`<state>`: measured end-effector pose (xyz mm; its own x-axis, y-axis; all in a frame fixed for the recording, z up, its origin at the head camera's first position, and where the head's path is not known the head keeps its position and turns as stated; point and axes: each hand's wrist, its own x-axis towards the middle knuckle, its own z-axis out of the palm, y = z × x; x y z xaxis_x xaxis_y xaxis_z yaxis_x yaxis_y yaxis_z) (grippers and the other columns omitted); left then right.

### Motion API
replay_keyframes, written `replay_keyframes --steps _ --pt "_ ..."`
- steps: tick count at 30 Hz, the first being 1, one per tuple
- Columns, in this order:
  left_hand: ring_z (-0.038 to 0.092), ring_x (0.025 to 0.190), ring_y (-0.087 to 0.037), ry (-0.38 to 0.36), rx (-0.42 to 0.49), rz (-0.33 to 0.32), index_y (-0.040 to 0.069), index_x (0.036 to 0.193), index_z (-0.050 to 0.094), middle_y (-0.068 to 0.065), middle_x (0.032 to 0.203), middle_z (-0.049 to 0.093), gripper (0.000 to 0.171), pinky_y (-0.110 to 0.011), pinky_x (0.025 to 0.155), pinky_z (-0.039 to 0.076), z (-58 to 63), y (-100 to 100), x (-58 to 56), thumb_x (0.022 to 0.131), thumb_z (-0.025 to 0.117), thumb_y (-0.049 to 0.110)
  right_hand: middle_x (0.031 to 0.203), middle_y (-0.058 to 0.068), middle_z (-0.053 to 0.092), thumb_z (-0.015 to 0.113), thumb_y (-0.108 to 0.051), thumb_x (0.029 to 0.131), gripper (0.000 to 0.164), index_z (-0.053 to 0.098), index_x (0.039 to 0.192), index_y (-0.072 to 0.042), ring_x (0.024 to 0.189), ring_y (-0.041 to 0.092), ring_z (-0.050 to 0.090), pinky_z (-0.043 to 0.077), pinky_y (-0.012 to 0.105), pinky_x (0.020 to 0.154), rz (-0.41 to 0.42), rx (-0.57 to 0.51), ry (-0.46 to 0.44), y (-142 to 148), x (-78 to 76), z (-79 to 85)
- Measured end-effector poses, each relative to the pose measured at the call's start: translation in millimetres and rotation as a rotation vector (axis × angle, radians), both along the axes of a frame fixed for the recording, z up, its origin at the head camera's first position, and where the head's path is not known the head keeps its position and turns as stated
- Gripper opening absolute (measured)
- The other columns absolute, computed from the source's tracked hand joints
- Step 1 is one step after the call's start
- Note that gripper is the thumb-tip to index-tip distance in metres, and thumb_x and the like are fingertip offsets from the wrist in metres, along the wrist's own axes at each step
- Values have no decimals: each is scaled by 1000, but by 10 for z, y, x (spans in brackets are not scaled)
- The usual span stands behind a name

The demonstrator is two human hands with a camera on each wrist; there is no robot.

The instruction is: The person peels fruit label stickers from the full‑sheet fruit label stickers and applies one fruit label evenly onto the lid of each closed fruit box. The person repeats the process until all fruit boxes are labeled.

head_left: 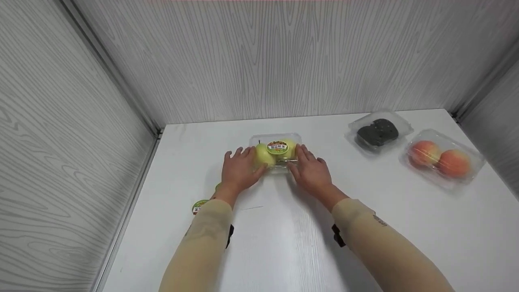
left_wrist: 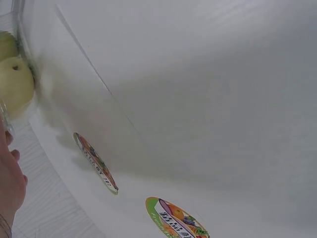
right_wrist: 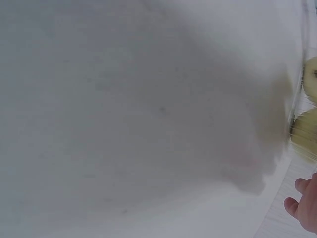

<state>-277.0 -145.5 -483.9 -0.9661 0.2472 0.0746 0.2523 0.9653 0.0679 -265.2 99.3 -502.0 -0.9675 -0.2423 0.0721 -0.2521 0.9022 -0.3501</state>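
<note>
As we look down from the wearer's head, a clear plastic box (head_left: 279, 168) sits toward the back of a white table (head_left: 284, 251), between two bare hands. Inside we see two yellow-green fruits (head_left: 264, 155), and a round, colourful label (head_left: 277, 147) lies over them on top of the box. The left hand (head_left: 239, 168) rests at the box's left side and the right hand (head_left: 313, 172) at its right, fingers mostly extended, each thumb set apart toward the near edge. We cannot tell how firmly they press; neither hand looks closed around the box.

We judge the box light and thin-walled, with most of its weight in the fruit. Its smooth plastic may slip and would likely flex or crackle under a hard squeeze, and the fruit could roll and bruise. We would hold it low on both short sides, palms supporting the walls, rather than by the top.

Two loose round labels (left_wrist: 177, 218) lie near the left forearm. To the right we find a clear package (head_left: 399, 117) of dark items (head_left: 378, 132) and a second package (head_left: 442, 138) of orange-red fruits (head_left: 454, 163).
</note>
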Motion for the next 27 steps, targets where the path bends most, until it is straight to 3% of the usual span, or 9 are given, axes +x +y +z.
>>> replay_keyframes --steps 17,27 --pt "44 149 -35 1 -15 37 9 162 43 -9 159 53 81 -61 120 30 -12 -413 -211 105 42 68 173 16 27 36 -53 113 75 19 169 -6 154 35 37 33 60 120 17 3 10 -424 -310 -61" --pt "46 147 -37 18 -11 38 8 160 44 -12 157 54 80 -63 119 32 -26 -627 -321 105 43 66 174 15 24 34 -52 113 75 16 170 -7 154 35 36 32 59 121 13 -13 -4 -649 -410 -61"
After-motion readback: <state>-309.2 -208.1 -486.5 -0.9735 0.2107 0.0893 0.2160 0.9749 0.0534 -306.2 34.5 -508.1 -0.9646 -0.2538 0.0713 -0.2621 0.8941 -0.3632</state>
